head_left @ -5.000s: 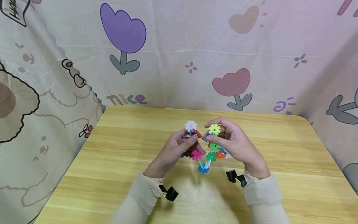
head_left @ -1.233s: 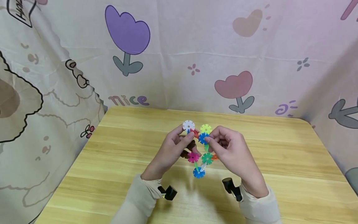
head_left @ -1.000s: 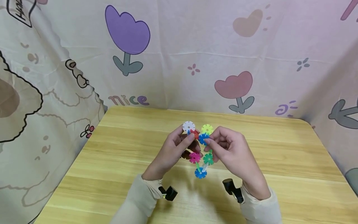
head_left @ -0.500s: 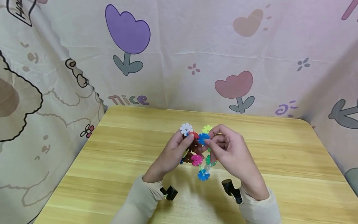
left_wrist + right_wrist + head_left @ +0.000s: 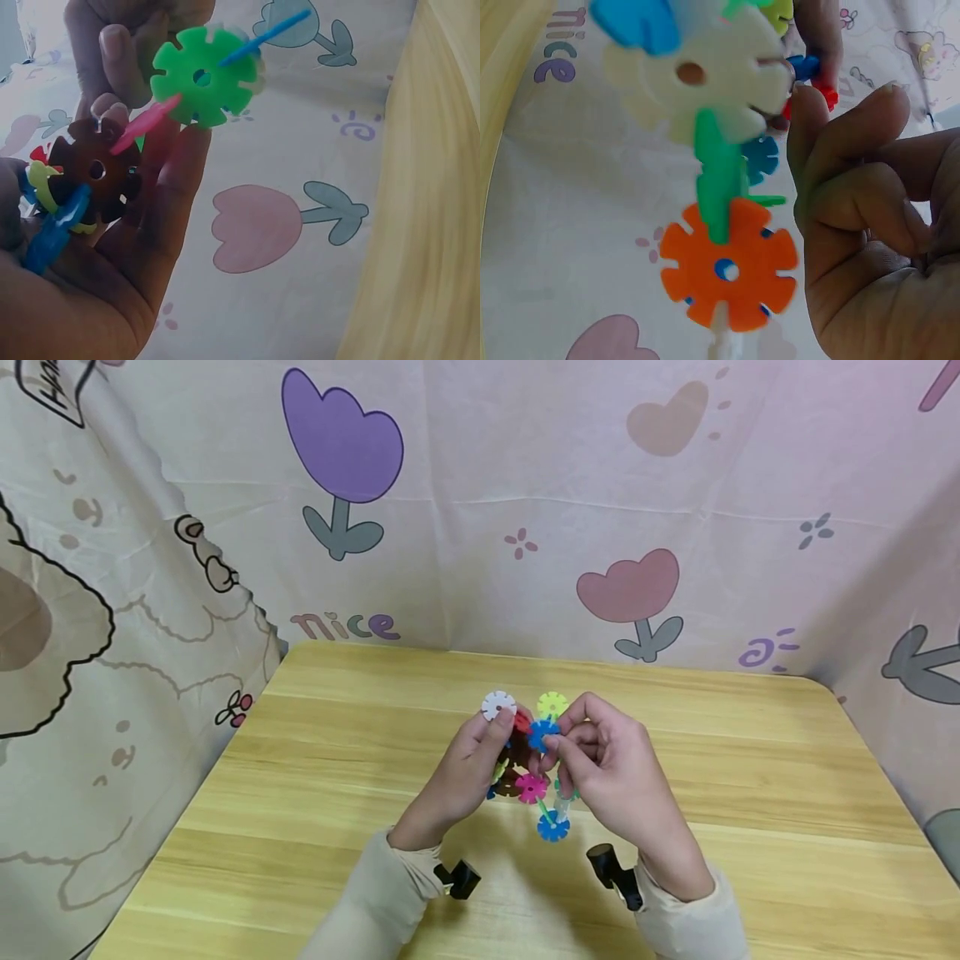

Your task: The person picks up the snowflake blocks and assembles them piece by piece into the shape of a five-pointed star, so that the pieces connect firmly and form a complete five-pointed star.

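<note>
A chain of notched plastic interlocking discs hangs between both hands above the table. My left hand [image 5: 457, 768] grips its left part, thumb at the lower edge of a white disc [image 5: 495, 700], beside a red disc [image 5: 522, 720]. My right hand [image 5: 622, 777] pinches a blue disc [image 5: 540, 735] right beside the red one. A yellow disc [image 5: 552, 702] stands above it. Below hang a pink disc [image 5: 531, 790] and a lower blue disc [image 5: 553, 830]. A brown disc [image 5: 71, 161] and a green disc [image 5: 176, 64] show in the left wrist view, an orange disc [image 5: 690, 262] in the right.
The wooden table [image 5: 300, 777] spreads under the hands. Behind it hangs a printed cloth [image 5: 480, 443] with flower patterns, which also covers the left side. Black wrist cameras [image 5: 465, 880] sit on both sleeves.
The right hand has come closer to the left, bringing the blue disc, now face-on, beside the red one. The left thumb has shifted up to the white disc. The lower blue disc swung slightly right.
</note>
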The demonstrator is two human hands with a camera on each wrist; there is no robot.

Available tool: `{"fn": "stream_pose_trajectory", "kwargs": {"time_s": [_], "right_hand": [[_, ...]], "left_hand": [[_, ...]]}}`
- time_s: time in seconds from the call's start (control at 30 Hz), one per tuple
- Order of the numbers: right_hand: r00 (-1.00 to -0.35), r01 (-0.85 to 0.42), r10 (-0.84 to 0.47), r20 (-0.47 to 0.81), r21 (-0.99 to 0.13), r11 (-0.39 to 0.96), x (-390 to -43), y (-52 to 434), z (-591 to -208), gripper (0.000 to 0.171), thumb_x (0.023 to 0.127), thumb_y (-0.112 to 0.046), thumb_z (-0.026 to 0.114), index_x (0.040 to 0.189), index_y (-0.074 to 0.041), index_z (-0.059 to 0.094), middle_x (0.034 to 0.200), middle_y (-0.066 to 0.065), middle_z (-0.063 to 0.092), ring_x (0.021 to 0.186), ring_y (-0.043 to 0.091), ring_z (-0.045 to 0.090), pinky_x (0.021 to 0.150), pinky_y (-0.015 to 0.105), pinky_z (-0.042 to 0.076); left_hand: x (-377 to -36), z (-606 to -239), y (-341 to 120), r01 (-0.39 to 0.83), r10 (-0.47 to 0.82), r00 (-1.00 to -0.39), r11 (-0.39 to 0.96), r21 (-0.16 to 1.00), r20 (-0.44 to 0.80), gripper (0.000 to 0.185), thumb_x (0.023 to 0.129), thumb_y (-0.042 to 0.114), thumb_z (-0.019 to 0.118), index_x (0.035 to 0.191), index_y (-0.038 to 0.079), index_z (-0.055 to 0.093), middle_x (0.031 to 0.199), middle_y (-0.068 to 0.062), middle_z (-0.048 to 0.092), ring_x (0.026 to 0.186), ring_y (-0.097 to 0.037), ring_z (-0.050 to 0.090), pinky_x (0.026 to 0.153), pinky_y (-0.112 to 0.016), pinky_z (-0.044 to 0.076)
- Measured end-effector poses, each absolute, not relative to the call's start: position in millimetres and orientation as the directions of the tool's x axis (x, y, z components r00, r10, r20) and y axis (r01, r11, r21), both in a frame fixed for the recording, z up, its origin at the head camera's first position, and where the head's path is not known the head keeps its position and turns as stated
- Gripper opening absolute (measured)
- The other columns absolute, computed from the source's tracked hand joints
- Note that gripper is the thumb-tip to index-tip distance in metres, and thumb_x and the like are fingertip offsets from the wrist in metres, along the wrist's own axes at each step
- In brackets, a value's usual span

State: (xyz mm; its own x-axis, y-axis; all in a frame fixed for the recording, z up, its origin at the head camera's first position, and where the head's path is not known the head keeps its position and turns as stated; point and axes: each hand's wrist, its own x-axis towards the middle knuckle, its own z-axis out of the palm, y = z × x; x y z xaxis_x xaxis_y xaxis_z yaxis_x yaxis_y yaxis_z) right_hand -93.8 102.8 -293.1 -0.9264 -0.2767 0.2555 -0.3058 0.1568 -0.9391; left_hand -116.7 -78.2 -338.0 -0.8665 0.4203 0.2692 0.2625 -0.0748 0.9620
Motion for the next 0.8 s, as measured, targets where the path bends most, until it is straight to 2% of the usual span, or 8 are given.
{"fn": "stream_pose_trajectory", "kwargs": {"time_s": [0.23, 0.47, 0.57, 0.7, 0.8], "right_hand": [[-0.932, -0.323, -0.226, 0.284, -0.933, 0.161, -95, 102, -295, 0.011, 0.091, -0.002, 0.063, 0.088, -0.004, 0.053, 0.067, 0.008, 0.064, 0.044, 0.028, 0.053, 0.039, 0.033, 0.049], [-0.937, -0.335, -0.170, 0.305, -0.922, 0.192, -97, 100, -295, 0.011, 0.091, 0.001, 0.062, 0.086, -0.003, 0.053, 0.065, 0.008, 0.062, 0.045, 0.029, 0.053, 0.039, 0.030, 0.048], [-0.937, -0.336, -0.168, 0.306, -0.922, 0.192, -97, 97, -294, 0.011, 0.090, 0.001, 0.063, 0.086, -0.003, 0.053, 0.066, 0.007, 0.064, 0.045, 0.029, 0.053, 0.040, 0.030, 0.049], [-0.921, -0.369, -0.226, 0.318, -0.899, 0.235, -93, 102, -290, 0.008, 0.091, -0.003, 0.064, 0.090, -0.006, 0.056, 0.070, 0.003, 0.067, 0.043, 0.024, 0.053, 0.040, 0.029, 0.049], [-0.893, -0.442, -0.243, 0.379, -0.840, 0.314, -91, 116, -286, 0.005, 0.091, -0.006, 0.064, 0.092, -0.010, 0.061, 0.070, -0.001, 0.066, 0.045, 0.018, 0.054, 0.039, 0.026, 0.047]], "left_hand": [[-117, -339, -74, 0.291, 0.430, -0.845, -0.127, 0.948, 0.317, 0.037, 0.107, 0.028, 0.025, 0.112, 0.004, 0.053, 0.084, -0.013, 0.059, 0.078, -0.027, 0.059, 0.065, -0.035, 0.056], [-115, -343, -68, 0.246, 0.417, -0.869, -0.106, 0.964, 0.267, 0.036, 0.107, 0.031, 0.027, 0.119, 0.008, 0.051, 0.086, -0.012, 0.058, 0.075, -0.025, 0.059, 0.052, -0.035, 0.056], [-116, -343, -69, 0.244, 0.411, -0.872, -0.108, 0.964, 0.267, 0.036, 0.107, 0.030, 0.027, 0.120, 0.006, 0.051, 0.091, -0.013, 0.057, 0.079, -0.025, 0.059, 0.062, -0.038, 0.058], [-116, -340, -72, 0.270, 0.427, -0.853, -0.129, 0.954, 0.300, 0.036, 0.107, 0.025, 0.024, 0.118, 0.003, 0.051, 0.094, -0.014, 0.057, 0.082, -0.026, 0.059, 0.070, -0.039, 0.057], [-116, -340, -72, 0.247, 0.469, -0.834, -0.152, 0.957, 0.290, 0.038, 0.108, 0.025, 0.021, 0.116, 0.003, 0.050, 0.090, -0.015, 0.058, 0.077, -0.027, 0.061, 0.059, -0.037, 0.057]]}}
